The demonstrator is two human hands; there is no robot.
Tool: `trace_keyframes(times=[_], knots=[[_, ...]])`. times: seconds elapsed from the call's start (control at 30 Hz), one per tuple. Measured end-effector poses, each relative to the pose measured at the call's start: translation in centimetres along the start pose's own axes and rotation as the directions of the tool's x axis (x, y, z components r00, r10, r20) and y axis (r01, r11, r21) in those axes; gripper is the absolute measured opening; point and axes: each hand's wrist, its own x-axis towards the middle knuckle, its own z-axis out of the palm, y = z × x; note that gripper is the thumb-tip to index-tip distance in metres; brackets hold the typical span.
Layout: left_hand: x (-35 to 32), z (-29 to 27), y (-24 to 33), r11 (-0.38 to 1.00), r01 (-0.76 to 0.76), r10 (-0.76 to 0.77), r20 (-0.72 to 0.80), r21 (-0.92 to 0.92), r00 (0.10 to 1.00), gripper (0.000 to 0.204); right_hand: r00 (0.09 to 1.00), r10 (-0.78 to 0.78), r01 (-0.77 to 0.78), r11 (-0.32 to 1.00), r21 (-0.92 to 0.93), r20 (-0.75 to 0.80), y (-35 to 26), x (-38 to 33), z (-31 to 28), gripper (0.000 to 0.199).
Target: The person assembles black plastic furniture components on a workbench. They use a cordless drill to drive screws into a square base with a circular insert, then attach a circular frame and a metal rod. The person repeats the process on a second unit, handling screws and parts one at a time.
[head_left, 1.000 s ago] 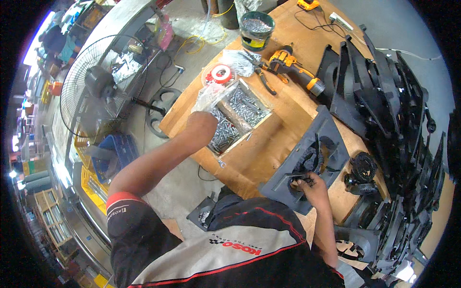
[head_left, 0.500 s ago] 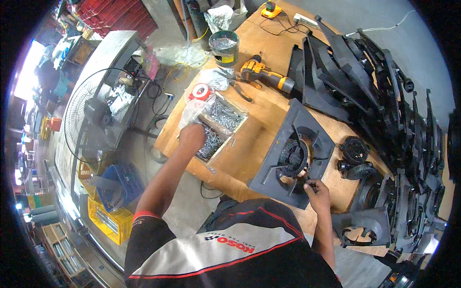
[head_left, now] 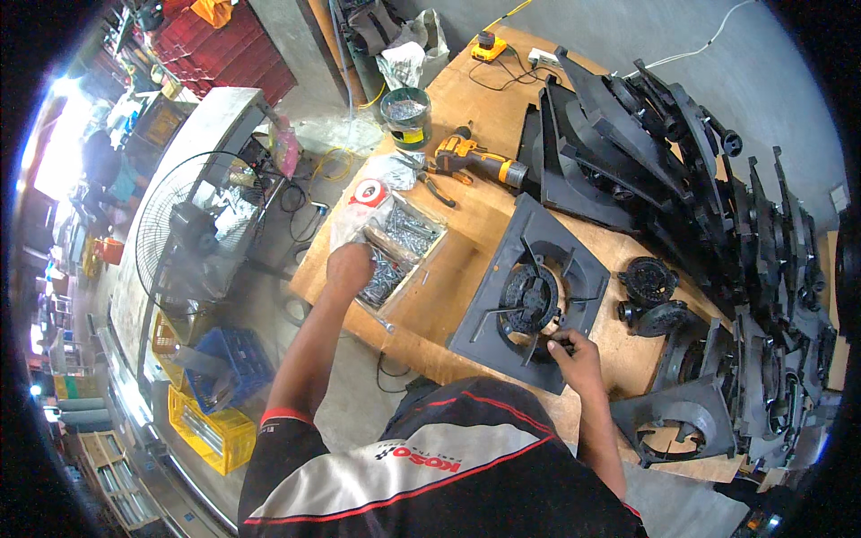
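Note:
A dark grey stove top plate (head_left: 480,327) lies on the table in front of me, with a round black cast-iron burner (head_left: 527,300) in its opening. At the burner's near end, my right hand (head_left: 578,363) pinches its stub between thumb and fingers. My left hand (head_left: 350,271) is curled at the near compartment of a wooden box (head_left: 420,276), over loose bolts (head_left: 384,280); its fingertips are hidden, so I cannot make out what they hold. Smaller silver screws (head_left: 408,229) fill the box's far compartment. A crumpled clear plastic bag (head_left: 348,226) lies against the box.
Beyond the box are a yellow-black cordless drill (head_left: 475,161), pliers (head_left: 435,188), a red-white tape roll (head_left: 368,192) and a dark bucket (head_left: 406,117). Stacked black stove parts (head_left: 646,161) crowd the right. Two loose burners (head_left: 650,280) sit beside the plate. A fan (head_left: 193,224) stands left.
The view has shifted slightly, moving the plate and both hands a little left in the picture. My left hand stays at the bolt box and my right hand at the burner.

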Motion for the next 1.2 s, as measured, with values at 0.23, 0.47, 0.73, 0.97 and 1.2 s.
trace_keyframes(times=[0.23,0.47,0.73,0.97,1.2], knots=[[-7.7,-7.0,6.3,0.768,0.039,-0.004,0.057,-0.64,0.998,0.022,0.925,-0.359,0.349,0.932,-0.098,-0.122,-4.7,-1.3,-0.3,0.022],[-13.4,-6.0,19.8,0.281,0.078,0.211,0.141,-0.957,0.967,0.024,0.802,-0.597,0.596,0.802,0.03,0.014,-11.2,-0.8,1.6,0.029],[-8.4,-6.8,22.8,0.701,-0.144,0.109,-0.095,-0.699,0.989,0.036,0.917,-0.35,0.384,0.903,0.193,-0.19,-5.6,5.2,-0.9,0.02],[-0.8,-1.9,20.1,0.459,0.378,0.19,0.505,-0.804,0.842,0.049,0.954,-0.118,0.219,0.901,0.374,-0.275,0.1,11.8,0.3,0.021],[-0.4,0.3,18.9,0.392,0.224,0.294,0.352,-0.892,0.889,0.052,0.981,-0.142,0.185,0.88,0.437,-0.13,-0.8,13.2,1.3,0.022]])
